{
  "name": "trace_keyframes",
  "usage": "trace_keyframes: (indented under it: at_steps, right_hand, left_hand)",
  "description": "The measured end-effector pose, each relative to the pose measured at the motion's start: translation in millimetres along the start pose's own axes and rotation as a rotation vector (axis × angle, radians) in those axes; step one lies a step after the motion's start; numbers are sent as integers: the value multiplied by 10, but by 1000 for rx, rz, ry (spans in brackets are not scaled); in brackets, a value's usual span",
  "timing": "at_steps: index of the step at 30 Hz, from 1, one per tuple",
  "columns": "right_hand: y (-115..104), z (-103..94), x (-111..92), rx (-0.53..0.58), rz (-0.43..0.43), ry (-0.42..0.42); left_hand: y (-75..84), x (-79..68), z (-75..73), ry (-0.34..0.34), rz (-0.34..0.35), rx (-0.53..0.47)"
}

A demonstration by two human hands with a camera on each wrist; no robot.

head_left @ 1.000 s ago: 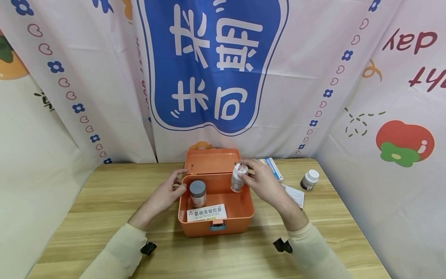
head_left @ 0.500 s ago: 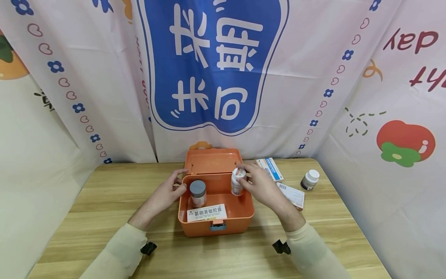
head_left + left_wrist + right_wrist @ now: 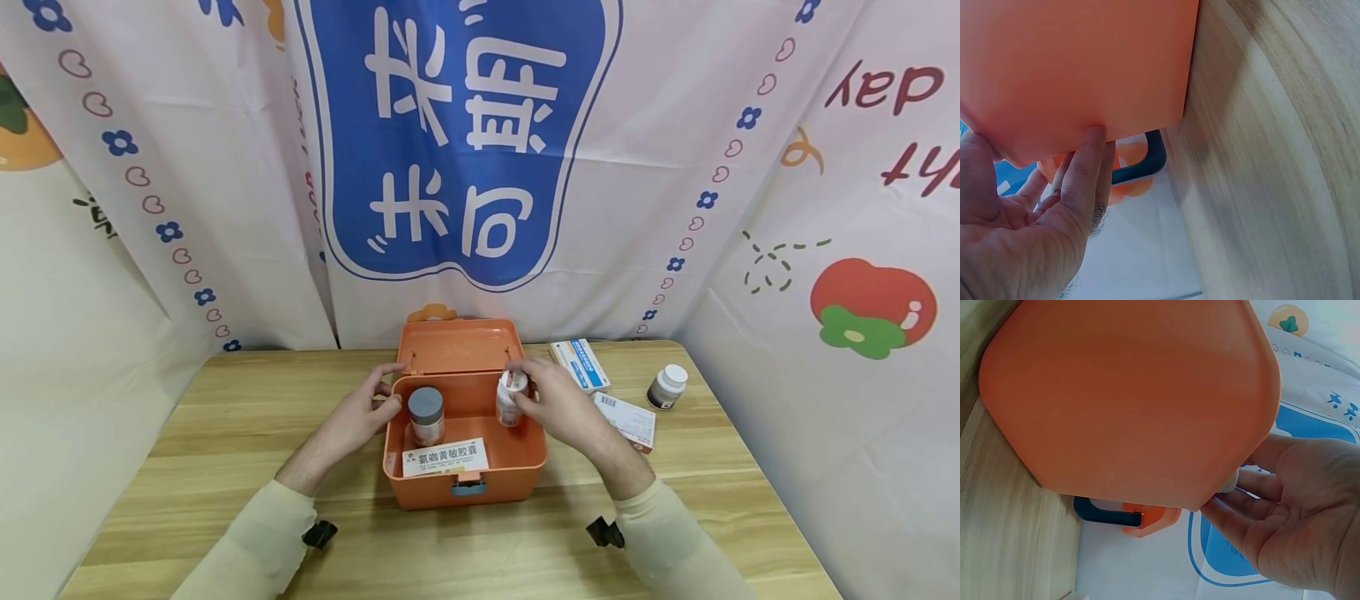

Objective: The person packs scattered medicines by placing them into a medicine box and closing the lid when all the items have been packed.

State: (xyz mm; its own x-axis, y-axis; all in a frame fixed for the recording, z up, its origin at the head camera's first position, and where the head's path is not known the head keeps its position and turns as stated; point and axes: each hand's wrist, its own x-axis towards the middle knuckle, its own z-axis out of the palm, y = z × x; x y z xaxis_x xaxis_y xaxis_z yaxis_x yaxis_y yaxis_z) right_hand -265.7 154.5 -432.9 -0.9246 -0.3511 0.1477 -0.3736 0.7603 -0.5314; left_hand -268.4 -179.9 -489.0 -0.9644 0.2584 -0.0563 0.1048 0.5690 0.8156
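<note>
Within the far right corner of an orange box (image 3: 427, 493), a white bottle (image 3: 510, 407) is sitting roughly upright, and the right hand (image 3: 561, 400) is pinching it near its top; whether its base is touching the box floor, I cannot tell. The right wrist view is hiding nearly all of this bottle behind the outer wall, leaving only a pale sliver beside the fingers. The head view alone is showing the interior: a grey-capped jar (image 3: 427, 415) is standing on the left, and a lettered carton (image 3: 446, 457) is leaning along the front wall. The left hand (image 3: 358, 417) is resting with thumb and fingers spread at the rear left edge, and its wrist view is adding a fingertip pressing the outer side. Both wrist views are revealing a dark handle (image 3: 1150, 159) by the opened lid (image 3: 459, 347), which the head view is not showing. Farther right on the tabletop (image 3: 525, 554), a blue-and-white carton (image 3: 582, 365), a white carton (image 3: 627, 420) and a dark-labelled bottle (image 3: 667, 388) are lying or standing apart from the box
</note>
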Motion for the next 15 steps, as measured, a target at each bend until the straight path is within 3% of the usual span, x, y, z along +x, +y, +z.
trace_keyframes:
  at_steps: [9,15]
  right_hand:
    - [8,5,-15,-26,-30,6]
    - [12,-15,-17,12,-35,-2]
  left_hand:
    - [3,-4,4,-1,-11,-2]
    - [-1,0,-1,-3,-6,-9]
